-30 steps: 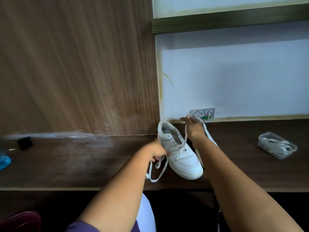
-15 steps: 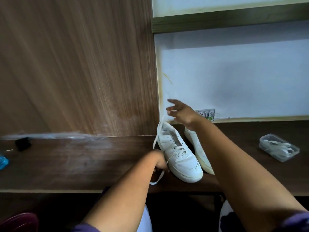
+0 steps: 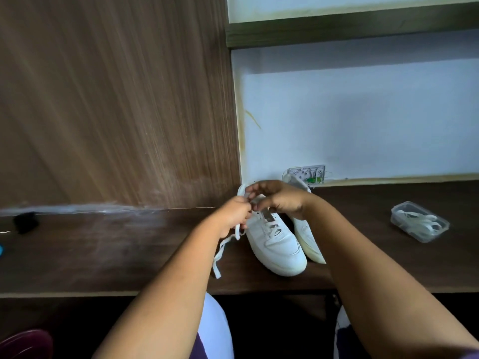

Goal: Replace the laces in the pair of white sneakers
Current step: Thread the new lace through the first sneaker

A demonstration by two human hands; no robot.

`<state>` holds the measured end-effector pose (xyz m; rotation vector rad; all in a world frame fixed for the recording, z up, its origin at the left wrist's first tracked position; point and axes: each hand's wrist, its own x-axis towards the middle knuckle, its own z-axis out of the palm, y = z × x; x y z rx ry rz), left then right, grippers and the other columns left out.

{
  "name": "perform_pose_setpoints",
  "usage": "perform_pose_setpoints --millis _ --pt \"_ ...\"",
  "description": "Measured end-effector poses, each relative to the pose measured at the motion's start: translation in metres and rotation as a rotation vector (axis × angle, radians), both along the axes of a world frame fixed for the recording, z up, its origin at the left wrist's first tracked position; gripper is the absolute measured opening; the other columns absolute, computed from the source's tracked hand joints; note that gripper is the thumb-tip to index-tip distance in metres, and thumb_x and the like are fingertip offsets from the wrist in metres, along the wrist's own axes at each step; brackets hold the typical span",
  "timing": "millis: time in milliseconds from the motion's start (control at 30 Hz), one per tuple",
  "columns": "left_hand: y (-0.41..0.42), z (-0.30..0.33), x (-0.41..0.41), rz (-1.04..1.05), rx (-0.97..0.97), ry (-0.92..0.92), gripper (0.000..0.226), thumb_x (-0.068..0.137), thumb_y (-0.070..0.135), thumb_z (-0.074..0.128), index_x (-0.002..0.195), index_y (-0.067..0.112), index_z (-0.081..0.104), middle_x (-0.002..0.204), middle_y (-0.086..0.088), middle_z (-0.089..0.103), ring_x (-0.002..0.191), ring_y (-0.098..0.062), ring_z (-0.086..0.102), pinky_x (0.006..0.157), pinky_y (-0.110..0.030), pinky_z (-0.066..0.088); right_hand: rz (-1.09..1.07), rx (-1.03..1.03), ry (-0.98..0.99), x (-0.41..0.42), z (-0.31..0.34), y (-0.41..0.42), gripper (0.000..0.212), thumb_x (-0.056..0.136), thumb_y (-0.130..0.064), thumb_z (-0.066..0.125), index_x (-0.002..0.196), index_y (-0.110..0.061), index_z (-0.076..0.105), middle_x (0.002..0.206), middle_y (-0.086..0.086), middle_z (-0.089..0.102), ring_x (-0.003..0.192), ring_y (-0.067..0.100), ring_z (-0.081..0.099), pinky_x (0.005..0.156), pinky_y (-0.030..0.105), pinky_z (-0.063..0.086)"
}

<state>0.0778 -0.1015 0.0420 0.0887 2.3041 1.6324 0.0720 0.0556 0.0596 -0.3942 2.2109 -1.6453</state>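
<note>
Two white sneakers stand side by side on the dark wooden desk [image 3: 103,255], toes toward me. The left sneaker [image 3: 278,244] is the nearer one, and the right sneaker [image 3: 308,239] lies partly behind it and under my forearm. My left hand [image 3: 233,216] grips a white lace [image 3: 220,255] that hangs from it down to the desk. My right hand [image 3: 277,200] hovers over the left sneaker's eyelets, its fingers curled and pinching the lace near the shoe's collar. Both hands meet there and hide the upper eyelets.
A clear plastic box [image 3: 420,221] with white laces inside sits on the desk at the right. A small black object [image 3: 24,221] lies at the far left. A wall socket plate [image 3: 308,174] sits behind the shoes. The desk's front edge runs just below the sneakers.
My right hand, raised high with the lace pulled up half a second ago, has come down to the left sneaker's collar. My left hand rose from the shoe's side to meet it.
</note>
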Motion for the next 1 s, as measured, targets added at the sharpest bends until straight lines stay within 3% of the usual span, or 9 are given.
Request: perform_pose_setpoints --millis 167,300,333,467,633,800,867,933,1000 --pt "0.000 0.009 0.004 -0.025 0.116 0.197 0.025 0.099 0.013 0.049 0.077 0.019 0.058 0.061 0.010 0.052 0.049 -0.001 0.037 0.047 -0.015 0.029 -0.112 -0.100 0.003 0.001 -0.008 0.022 0.055 0.075 0.005 0.065 0.124 -0.019 0.057 0.113 0.002 0.066 0.102 0.018 0.059 0.077 0.029 0.043" --pt "0.013 0.014 0.007 0.003 0.180 0.318 0.024 0.099 0.014 0.050 0.075 0.014 0.055 0.063 0.001 0.052 0.053 -0.002 0.047 0.052 -0.010 0.038 -0.010 -0.080 -0.096 0.011 -0.014 0.013 0.016 0.086 -0.008 0.066 0.101 -0.014 0.066 0.076 0.001 0.059 0.061 0.008 0.048 0.057 0.021 0.036" --pt "0.012 0.016 0.005 0.018 0.180 0.336 0.024 0.098 0.016 0.052 0.075 0.014 0.057 0.065 0.000 0.053 0.053 -0.002 0.047 0.052 -0.010 0.038 -0.072 -0.103 -0.076 0.010 -0.012 0.015 0.004 0.089 -0.015 0.066 0.092 -0.015 0.068 0.068 -0.001 0.053 0.054 0.006 0.042 0.052 0.019 0.031" --pt "-0.010 0.022 -0.001 0.117 0.186 0.336 0.022 0.096 0.019 0.056 0.075 0.015 0.060 0.053 0.014 0.050 0.051 -0.003 0.038 0.052 -0.017 0.033 -0.308 -0.280 0.003 0.004 -0.003 0.039 0.017 0.093 -0.021 0.060 0.081 -0.013 0.070 0.062 -0.003 0.046 0.049 0.006 0.031 0.042 0.016 0.022" --pt "-0.049 0.017 -0.011 0.132 0.182 0.306 0.027 0.096 0.023 0.056 0.071 0.013 0.058 0.046 0.012 0.034 0.046 -0.006 0.027 0.048 -0.021 0.026 -0.696 -0.444 -0.011 0.002 0.011 0.047 0.019 0.094 -0.025 0.059 0.080 -0.013 0.064 0.064 -0.003 0.053 0.052 0.009 0.046 0.050 0.020 0.037" --pt "-0.076 0.007 -0.023 0.400 0.303 0.187 0.029 0.096 0.028 0.057 0.071 0.014 0.054 0.051 0.008 0.034 0.043 -0.005 0.027 0.046 -0.020 0.024 -0.859 -0.105 -0.133 0.001 -0.003 0.059 0.014 0.096 -0.028 0.053 0.097 -0.015 0.059 0.076 0.002 0.051 0.058 0.011 0.041 0.052 0.024 0.037" --pt "-0.066 0.006 -0.021 0.349 0.222 0.184 0.031 0.098 0.031 0.053 0.071 0.016 0.052 0.056 0.006 0.034 0.048 -0.008 0.027 0.046 -0.021 0.024 -0.778 0.309 -0.046 -0.004 -0.010 0.059 0.022 0.096 -0.033 0.051 0.090 -0.013 0.056 0.084 0.004 0.056 0.065 0.012 0.049 0.066 0.028 0.045" --pt "-0.043 0.007 -0.015 0.197 0.074 0.228 0.032 0.099 0.031 0.051 0.070 0.018 0.052 0.058 0.006 0.038 0.052 -0.008 0.032 0.048 -0.020 0.026 -0.632 0.687 0.143 -0.007 -0.013 0.051 0.033 0.091 -0.037 0.057 0.112 -0.012 0.058 0.107 0.009 0.060 0.094 0.022 0.059 0.087 0.035 0.048" --pt "-0.013 0.007 -0.009 0.038 -0.018 0.279 0.029 0.099 0.026 0.051 0.071 0.019 0.056 0.066 0.007 0.051 0.062 -0.003 0.045 0.058 -0.017 0.035 -0.393 0.523 0.235 -0.001 -0.006 0.033 0.059 0.084 -0.029 0.068 0.137 -0.021 0.044 0.134 0.008 0.052 0.125 0.028 0.048 0.106 0.045 0.040"
